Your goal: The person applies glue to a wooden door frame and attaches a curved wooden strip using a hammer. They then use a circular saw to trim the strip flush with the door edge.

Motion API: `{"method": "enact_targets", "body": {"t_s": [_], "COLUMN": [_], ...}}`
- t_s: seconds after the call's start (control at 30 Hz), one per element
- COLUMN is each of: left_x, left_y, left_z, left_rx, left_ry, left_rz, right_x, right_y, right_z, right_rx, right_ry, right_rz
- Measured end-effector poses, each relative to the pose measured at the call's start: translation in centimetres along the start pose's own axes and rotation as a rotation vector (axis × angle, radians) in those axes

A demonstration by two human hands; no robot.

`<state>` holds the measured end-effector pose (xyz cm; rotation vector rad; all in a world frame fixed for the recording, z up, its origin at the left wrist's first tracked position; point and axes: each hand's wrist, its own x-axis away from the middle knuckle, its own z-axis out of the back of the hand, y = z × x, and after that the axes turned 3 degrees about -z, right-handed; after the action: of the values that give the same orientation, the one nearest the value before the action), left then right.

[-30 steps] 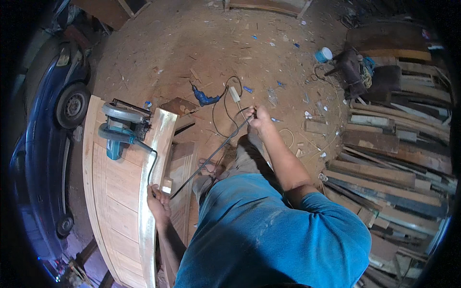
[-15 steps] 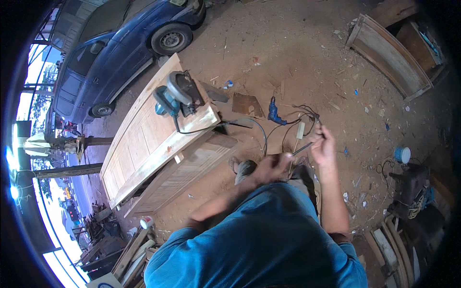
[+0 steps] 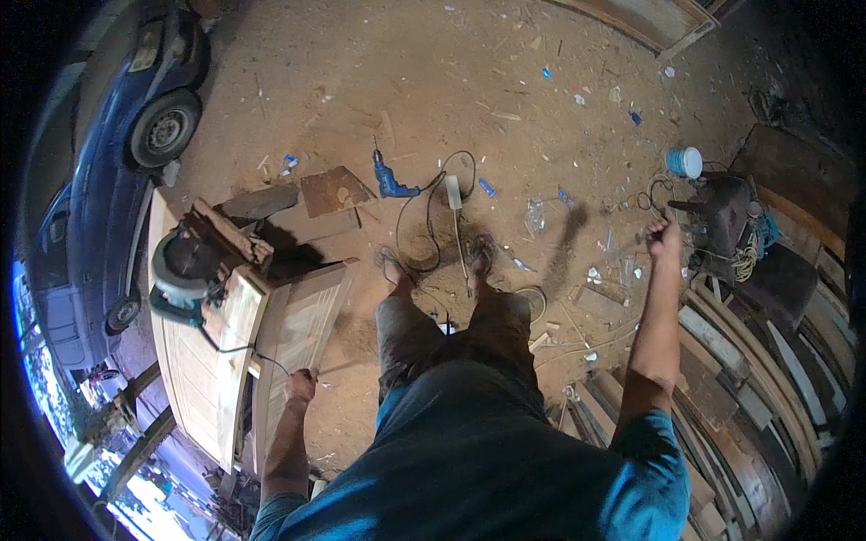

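My left hand (image 3: 300, 385) is closed beside the edge of a panelled wooden door (image 3: 194, 374). The black power cord (image 3: 236, 350) of a circular saw (image 3: 185, 275) runs into its fingers. The saw, teal and grey, rests on the door's near end. A second wooden panel (image 3: 311, 311) leans just beneath, close to my left hand. My right hand (image 3: 665, 236) is raised out to the right, fingers curled; whatever they may hold is too small to make out. A blue power drill (image 3: 390, 180) lies on the ground ahead of my feet.
A dark cable and a white extension socket (image 3: 454, 192) lie around my feet. Stacked planks (image 3: 722, 388) fill the right side, near a dark chair-like object (image 3: 722, 212) and a white-and-blue bucket (image 3: 686, 162). A blue car (image 3: 108, 171) stands at the left.
My hands were together in front of me at a thin dark object; now they are spread wide apart. My left hand has moved to the door's side, and the view has shifted right.
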<state>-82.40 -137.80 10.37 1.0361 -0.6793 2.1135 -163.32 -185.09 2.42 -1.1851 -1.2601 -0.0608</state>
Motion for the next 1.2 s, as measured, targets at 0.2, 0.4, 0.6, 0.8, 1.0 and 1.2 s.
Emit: {"method": "enact_targets", "body": {"t_s": [0.2,0.4,0.6,0.8,1.0,1.2], "left_x": [-11.8,-33.1,-61.6,-66.2,-61.9,-42.5], "left_y": [-1.4,33.3,51.7,57.9,54.9,47.8], "left_z": [-10.1,-8.9,-22.3,-28.2,-26.4,-19.7], "left_rx": [-0.26,0.667,0.558,0.467,0.644,0.587], "left_ry": [0.146,-0.052,0.005,0.126,0.274,0.49], "left_rz": [-0.359,-0.81,-0.554,-0.393,-0.462,-0.883], "right_x": [2.2,6.9,12.4,13.5,14.6,17.1], "right_y": [8.1,35.8,49.2,52.6,51.2,44.4], "right_z": [8.6,13.2,5.9,6.6,5.4,-2.4], "right_rx": [0.742,1.831,1.387,1.086,1.061,1.167], "right_ry": [0.496,-0.345,-0.177,-0.03,0.005,-0.142], "right_rz": [0.674,0.471,-0.373,-0.566,-0.44,-0.167]}}
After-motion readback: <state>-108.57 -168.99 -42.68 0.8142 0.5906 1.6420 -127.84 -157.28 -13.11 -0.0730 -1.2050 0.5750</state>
